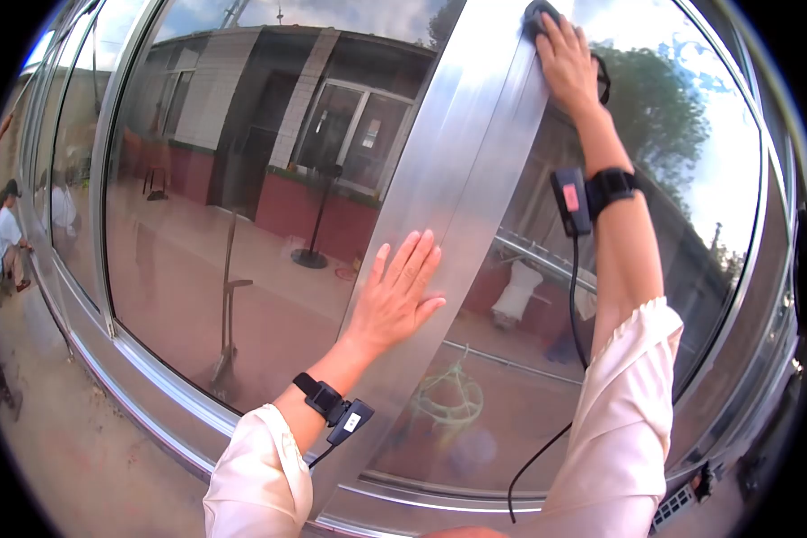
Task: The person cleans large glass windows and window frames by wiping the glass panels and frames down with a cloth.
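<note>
Left hand (399, 291) rests flat on broad silver metal post (457, 170), fingers slightly parted, right hand (567, 65) raised, fingers over dark rounded object (537, 18), grip unclear.

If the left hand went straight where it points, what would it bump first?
Going up along the metal panel, the left hand might first meet the dark thing under the right hand, or just miss it; the curved view leaves that unclear.

Left hand (399, 291) spread flat on silver metal post (453, 170) between reflective left pane (269, 233) and right pane (672, 152). Right hand (568, 63) higher, near post's right edge, on dark object (536, 18), kind unclear. Black strap (611, 186) with small box (568, 202) on each wrist. Far left: person (9, 238), white shirt (4, 229), low beside windows (73, 170).
</note>
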Demonstrator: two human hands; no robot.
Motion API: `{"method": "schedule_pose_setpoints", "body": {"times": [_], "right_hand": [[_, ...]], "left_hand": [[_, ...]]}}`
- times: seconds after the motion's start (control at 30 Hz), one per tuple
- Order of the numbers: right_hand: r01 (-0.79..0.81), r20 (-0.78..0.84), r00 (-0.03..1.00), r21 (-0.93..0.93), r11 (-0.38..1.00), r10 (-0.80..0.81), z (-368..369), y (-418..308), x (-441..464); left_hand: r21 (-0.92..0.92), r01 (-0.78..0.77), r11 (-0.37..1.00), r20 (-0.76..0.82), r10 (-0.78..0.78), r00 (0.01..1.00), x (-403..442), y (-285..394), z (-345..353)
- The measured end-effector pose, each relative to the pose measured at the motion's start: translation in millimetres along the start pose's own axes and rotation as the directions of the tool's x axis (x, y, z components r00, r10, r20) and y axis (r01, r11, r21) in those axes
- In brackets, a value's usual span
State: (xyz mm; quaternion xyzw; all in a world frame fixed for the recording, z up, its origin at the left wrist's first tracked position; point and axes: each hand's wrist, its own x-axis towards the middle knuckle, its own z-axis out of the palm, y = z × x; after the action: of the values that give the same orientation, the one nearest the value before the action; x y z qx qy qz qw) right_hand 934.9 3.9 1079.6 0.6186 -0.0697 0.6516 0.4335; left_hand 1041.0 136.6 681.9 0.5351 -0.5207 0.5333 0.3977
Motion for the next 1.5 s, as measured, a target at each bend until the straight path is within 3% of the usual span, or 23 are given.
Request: {"method": "schedule_pose_setpoints", "body": {"times": [0.17, 0.27, 0.33, 0.37, 0.43, 0.53, 0.57, 0.7, 0.83, 0.9, 0.97, 1.1, 1.17, 1.3, 1.37, 1.43, 1.5], "right_hand": [[-0.075, 0.117, 0.99, -0.007, 0.997, 0.075, 24.0, 17.3, 67.9], [-0.133, 0.122, 0.984, 0.047, 0.99, 0.127, -13.6, -25.0, 29.5], [-0.063, 0.068, 0.996, 0.064, 0.996, 0.058, -20.7, -40.4, -8.3], [0.123, -0.107, 0.988, 0.134, 0.983, -0.109, -6.5, -30.1, -32.0], [0.149, -0.103, 0.986, 0.216, 0.965, -0.129, -37.2, -66.4, -91.5], [0.135, 0.073, 0.983, 0.314, 0.94, -0.166, -78.5, -112.0, -182.1], [0.132, 0.154, 0.968, 0.352, 0.927, -0.196, -88.5, -124.1, -212.5], [0.176, 0.401, 0.828, 0.48, 0.859, -0.393, -126.4, -162.0, -337.5], [0.233, 0.394, 0.665, 0.699, 0.677, -0.635, -168.1, -177.3, -419.2], [0.367, 0.303, 0.62, 0.704, 0.608, -0.724, -160.9, -166.3, -421.0], [0.349, 0.304, 0.679, 0.666, 0.659, -0.668, -154.2, -143.7, -377.7], [0.219, 0.275, 0.885, 0.468, 0.856, -0.376, -123.4, -90.5, -261.0], [0.185, 0.136, 0.963, 0.292, 0.938, -0.232, -102.5, -57.9, -209.4], [0.064, -0.04, 0.997, 0.011, 0.998, -0.063, -82.9, 44.4, -158.6], [-0.143, 0.061, 0.987, -0.061, 0.988, 0.147, -113.1, 102.6, -162.3], [-0.169, -0.101, 0.983, -0.18, 0.969, 0.153, -109.9, 195.7, -188.2], [-0.218, -0.139, 0.97, -0.14, 0.966, 0.199, -132.4, 289.0, -224.2]], "left_hand": [[0.016, 0.015, 1.0, 0.0, -0.015, 1.0, 1.5, 1.1, 3.6], [0.029, 0.008, 1.0, -0.007, -0.008, 1.0, -0.4, -0.4, 4.9], [0.038, -0.004, 0.999, -0.022, 0.005, 1.0, -1.1, -0.4, 4.9], [0.064, -0.004, 0.998, -0.019, 0.005, 1.0, -2.3, 0.1, 6.1], [0.1, -0.004, 0.995, -0.03, 0.007, 1.0, -3.0, -2.4, 6.0], [0.054, 0.003, 0.999, -0.077, 0.001, 0.997, -6.9, -3.2, 4.0], [0.013, 0.05, 0.999, -0.165, -0.047, 0.985, -3.4, -5.4, 2.7], [-0.042, 0.137, 0.99, -0.305, -0.143, 0.941, 8.3, -8.3, -9.1], [0.063, 0.116, 0.991, -0.263, -0.095, 0.96, -0.3, -8.3, -41.1], [0.088, 0.091, 0.992, -0.241, -0.067, 0.968, -4.4, -15.7, -53.2], [0.17, 0.084, 0.982, -0.229, -0.044, 0.972, -2.2, -19.3, -61.0], [0.156, 0.087, 0.984, -0.266, -0.043, 0.963, 13.1, -12.4, -59.4], [0.137, 0.068, 0.988, -0.262, -0.029, 0.965, 21.5, -1.5, -53.9], [0.135, 0.031, 0.99, -0.24, 0.002, 0.971, 39.5, 27.4, -26.8], [0.142, 0.038, 0.989, -0.232, -0.004, 0.973, 51.2, 41.4, -12.1], [0.207, 0.082, 0.975, -0.236, -0.032, 0.971, 65.3, 45.9, 1.3], [0.26, 0.109, 0.959, -0.227, -0.049, 0.973, 75.7, 50.9, 12.6]]}}
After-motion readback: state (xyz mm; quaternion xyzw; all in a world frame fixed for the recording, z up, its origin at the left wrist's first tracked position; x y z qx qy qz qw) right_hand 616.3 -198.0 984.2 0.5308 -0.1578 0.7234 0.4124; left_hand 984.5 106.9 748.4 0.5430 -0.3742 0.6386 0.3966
